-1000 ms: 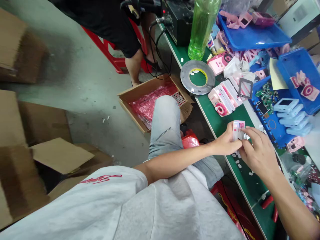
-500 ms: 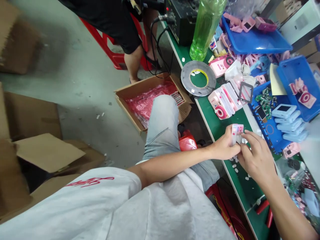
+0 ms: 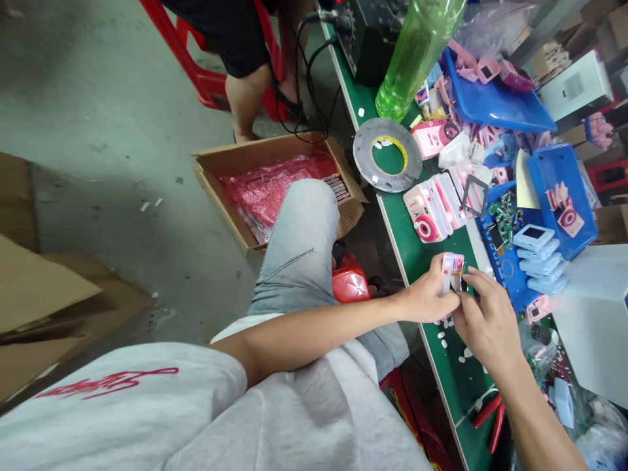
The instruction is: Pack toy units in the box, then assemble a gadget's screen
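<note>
Housing [image 3: 446, 280], white with pink markings, sits above the green bench [image 3: 420, 256] in our left hand [image 3: 426, 294], fingers closed round it, while our right hand [image 3: 490, 320] has thumb and bent fingers near-closed at its edge; can't tell if they pinch anything. We've got circuit boards [image 3: 505, 212] in the lower blue bin [image 3: 515, 286], pink pieces in the right-hand blue bin [image 3: 545, 167] and upper blue tray [image 3: 510, 112]. Floor carton [image 3: 255, 156] holds pink bubble wrap [image 3: 267, 186] plus a row of thin items [image 3: 337, 188].
</note>
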Demonstrator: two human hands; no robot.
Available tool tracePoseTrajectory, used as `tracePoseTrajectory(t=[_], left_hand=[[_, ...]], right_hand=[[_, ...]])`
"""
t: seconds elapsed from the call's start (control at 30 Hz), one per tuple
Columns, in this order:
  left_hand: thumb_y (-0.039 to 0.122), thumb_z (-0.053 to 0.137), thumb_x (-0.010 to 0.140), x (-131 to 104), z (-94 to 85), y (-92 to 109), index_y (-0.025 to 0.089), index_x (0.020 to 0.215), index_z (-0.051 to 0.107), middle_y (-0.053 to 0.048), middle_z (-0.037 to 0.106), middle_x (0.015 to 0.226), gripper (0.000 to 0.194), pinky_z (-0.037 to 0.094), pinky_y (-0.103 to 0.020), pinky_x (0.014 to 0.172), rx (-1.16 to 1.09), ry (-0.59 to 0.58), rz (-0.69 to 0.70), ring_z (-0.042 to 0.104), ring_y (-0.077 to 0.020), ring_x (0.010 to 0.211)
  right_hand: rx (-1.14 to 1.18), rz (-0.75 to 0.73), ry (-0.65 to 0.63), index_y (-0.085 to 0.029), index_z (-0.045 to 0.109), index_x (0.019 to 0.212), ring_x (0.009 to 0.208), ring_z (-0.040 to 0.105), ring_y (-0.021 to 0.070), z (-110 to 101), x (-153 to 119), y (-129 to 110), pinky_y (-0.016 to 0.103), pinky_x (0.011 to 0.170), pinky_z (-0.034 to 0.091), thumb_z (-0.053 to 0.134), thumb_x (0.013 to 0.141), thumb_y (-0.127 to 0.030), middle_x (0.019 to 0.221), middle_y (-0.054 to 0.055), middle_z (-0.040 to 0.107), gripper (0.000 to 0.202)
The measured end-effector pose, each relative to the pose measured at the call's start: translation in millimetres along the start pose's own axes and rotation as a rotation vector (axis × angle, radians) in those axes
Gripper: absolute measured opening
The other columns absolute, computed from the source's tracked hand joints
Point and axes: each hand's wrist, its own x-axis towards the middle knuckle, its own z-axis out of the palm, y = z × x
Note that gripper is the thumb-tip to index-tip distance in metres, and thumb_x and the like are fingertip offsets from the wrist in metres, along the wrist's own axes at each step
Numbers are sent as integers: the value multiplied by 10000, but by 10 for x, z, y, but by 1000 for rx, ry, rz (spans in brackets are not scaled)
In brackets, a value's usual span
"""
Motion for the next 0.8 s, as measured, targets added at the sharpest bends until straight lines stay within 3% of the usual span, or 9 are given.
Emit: tracePoseTrajectory(t=[0.3, 0.53, 0.8], left_hand=[[121, 559, 761, 4, 1, -5, 173, 1349, 327, -46, 581, 1062, 634, 511, -469, 1056, 25, 2, 2, 636, -229, 1004], [109, 566, 725, -4, 12, -26, 167, 1343, 311, -76, 565, 1147, 670, 503, -450, 1070, 19, 0, 54, 614, -244, 1106], [92, 546, 718, 18, -59, -3, 183, 1204, 415, -39, 537, 1107, 512, 477, -420, 1064, -177, 24, -68, 583, -197, 1061]], right_hand=[[18, 26, 14, -188, 579, 1002, 1168, 666, 327, -9, 2, -3, 476, 892, 616, 678, 911, -87, 1119, 135, 644, 169], [75, 25, -47, -168, 589, 1024, 1190, 648, 343, -47, -21, 30, 491, 915, 601, 668, 903, -73, 1158, 159, 630, 173], [156, 128, -24, -214, 584, 1018, 1185, 634, 336, -94, -9, -36, 524, 898, 593, 689, 904, -133, 1126, 127, 627, 174]])
